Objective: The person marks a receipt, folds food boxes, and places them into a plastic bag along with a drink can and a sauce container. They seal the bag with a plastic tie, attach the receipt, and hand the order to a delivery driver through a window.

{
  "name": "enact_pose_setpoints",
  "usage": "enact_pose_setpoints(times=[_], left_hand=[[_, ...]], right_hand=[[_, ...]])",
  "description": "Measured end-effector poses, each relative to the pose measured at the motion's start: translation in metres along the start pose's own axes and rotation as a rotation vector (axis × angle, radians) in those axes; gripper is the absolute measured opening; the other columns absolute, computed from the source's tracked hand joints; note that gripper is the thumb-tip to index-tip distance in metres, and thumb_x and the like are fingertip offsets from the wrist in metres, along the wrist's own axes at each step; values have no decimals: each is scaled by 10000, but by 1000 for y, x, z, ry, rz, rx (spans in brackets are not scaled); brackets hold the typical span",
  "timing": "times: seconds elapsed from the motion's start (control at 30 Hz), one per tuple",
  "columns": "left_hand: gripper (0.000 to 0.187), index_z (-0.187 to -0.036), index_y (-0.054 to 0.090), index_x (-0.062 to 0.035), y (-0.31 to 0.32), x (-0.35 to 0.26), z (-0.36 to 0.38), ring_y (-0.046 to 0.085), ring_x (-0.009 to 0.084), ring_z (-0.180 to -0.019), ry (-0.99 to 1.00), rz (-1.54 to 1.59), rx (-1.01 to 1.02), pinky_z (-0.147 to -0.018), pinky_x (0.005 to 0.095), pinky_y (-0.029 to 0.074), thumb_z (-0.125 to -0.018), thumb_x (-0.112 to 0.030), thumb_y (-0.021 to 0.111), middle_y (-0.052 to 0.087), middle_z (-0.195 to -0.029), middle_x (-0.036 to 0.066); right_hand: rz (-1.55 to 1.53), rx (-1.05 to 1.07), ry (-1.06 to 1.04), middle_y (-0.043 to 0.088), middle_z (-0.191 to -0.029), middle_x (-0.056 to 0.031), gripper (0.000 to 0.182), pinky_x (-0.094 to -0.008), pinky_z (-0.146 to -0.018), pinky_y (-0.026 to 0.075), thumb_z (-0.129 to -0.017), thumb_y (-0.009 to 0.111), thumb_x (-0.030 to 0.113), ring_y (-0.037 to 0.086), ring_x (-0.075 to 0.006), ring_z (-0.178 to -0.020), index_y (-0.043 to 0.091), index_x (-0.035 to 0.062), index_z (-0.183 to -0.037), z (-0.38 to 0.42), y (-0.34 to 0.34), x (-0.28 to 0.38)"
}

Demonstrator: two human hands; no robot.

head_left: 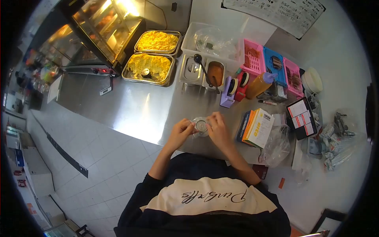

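Between my hands, close over the front edge of the steel counter, is a small round clear plastic container (201, 125). My left hand (181, 131) pinches its left side with thumb and fingers. On the opposite side, my right hand (218, 129) has its fingers closed at the rim. Circular ridges show on the container's top; I cannot tell whether that is a separate lid. Right of my right hand stand several boxes, a white and yellow one (260, 128) at the front.
Two trays of yellow food (156, 41) sit beside a lit display warmer (106, 27). Steel pans with a black ladle (199, 61), tape dispensers (229, 93), a sauce bottle (258, 87) and pink and blue baskets (252, 55) line the back. A tablet (302, 118) and plastic bags (276, 146) are at right.
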State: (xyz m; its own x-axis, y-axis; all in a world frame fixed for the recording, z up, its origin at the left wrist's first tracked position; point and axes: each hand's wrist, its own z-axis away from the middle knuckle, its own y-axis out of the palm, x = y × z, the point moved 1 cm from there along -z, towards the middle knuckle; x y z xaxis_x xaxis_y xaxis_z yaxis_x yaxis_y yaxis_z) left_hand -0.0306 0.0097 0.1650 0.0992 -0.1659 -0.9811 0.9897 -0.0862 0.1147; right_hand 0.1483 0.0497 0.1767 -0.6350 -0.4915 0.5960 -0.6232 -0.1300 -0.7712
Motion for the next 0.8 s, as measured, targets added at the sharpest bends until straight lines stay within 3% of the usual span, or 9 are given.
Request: enact_pose_setpoints(times=[0.03, 0.13, 0.23, 0.33, 0.43, 0.53, 0.63, 0.73, 0.8], left_hand=[[278, -864, 579, 17, 0, 0, 1, 657, 185, -817, -65, 151, 0, -712, 301, 555, -968, -227, 494, 561, -876, 68], [276, -887, 558, 19, 5, -12, 4, 662, 171, -739, -139, 129, -24, -666, 290, 573, -971, -233, 484, 576, -895, 80], [297, -946, 585, 35, -3, -3, 3, 655, 167, -631, -131, 109, -168, -591, 261, 562, -973, -241, 481, 590, -923, 90], [317, -1052, 602, 41, -4, -6, 5, 644, 166, -572, -103, -7, -233, -551, 252, 550, -972, -242, 483, 596, -932, 95], [335, -1130, 597, 33, 7, -2, 5, 638, 161, -552, -97, 44, -198, -529, 240, 538, -970, -240, 490, 591, -929, 89], [329, -1123, 597, 38, 10, -7, 7, 642, 167, -559, -64, 12, -211, -532, 243, 546, -969, -232, 491, 576, -902, 81], [330, -1127, 591, 46, 5, -20, 13, 657, 186, -581, -176, 66, -170, -542, 247, 558, -966, -225, 497, 557, -878, 71], [320, -1089, 598, 58, 1, -23, 16, 668, 204, -599, -189, 100, -163, -542, 253, 566, -954, -221, 518, 552, -830, 80], [299, -1037, 609, 58, -17, -23, 12, 668, 203, -591, -212, 39, -163, -529, 251, 563, -940, -218, 545, 557, -789, 86]], right_hand=[[-80, -30, -139, 527, -984, -147, 224, -429, -745, 490, -772, 626, 31, 588, -365, -866, 563, 21, -986, -3, -3, 4], [-195, -29, -180, 550, -939, -139, 143, -432, -712, 489, -769, 598, -2, 602, -357, -829, 593, 12, -911, -10, 5, 24], [-257, 151, -178, 575, -977, -143, 175, -418, -707, 502, -752, 617, 14, 606, -350, -867, 591, 9, -925, -16, 18, 11], [-127, 448, -44, 601, -1024, -136, 249, -375, -732, 518, -723, 647, 33, 621, -309, -903, 586, 39, -964, -11, 46, -9], [473, 308, -11, 617, -1040, -127, 284, -341, -729, 526, -718, 655, 79, 645, -269, -869, 583, 71, -992, -4, 65, -2], [589, 566, -4, 630, -1023, -106, 296, -324, -696, 528, -743, 637, 127, 655, -231, -862, 587, 89, -1033, -16, 73, 2], [595, 419, -34, 644, -991, -103, 298, -317, -699, 521, -778, 616, 180, 657, -239, -864, 598, 87, -1061, -8, 78, 6], [542, 457, 10, 651, -976, -112, 244, -326, -726, 509, -789, 625, 229, 652, -243, -877, 649, 101, -995, -12, 82, 3], [535, 686, -17, 654, -974, -123, 199, -342, -735, 504, -790, 627, 256, 655, -247, -862, 678, 101, -906, -27, 48, 26]])
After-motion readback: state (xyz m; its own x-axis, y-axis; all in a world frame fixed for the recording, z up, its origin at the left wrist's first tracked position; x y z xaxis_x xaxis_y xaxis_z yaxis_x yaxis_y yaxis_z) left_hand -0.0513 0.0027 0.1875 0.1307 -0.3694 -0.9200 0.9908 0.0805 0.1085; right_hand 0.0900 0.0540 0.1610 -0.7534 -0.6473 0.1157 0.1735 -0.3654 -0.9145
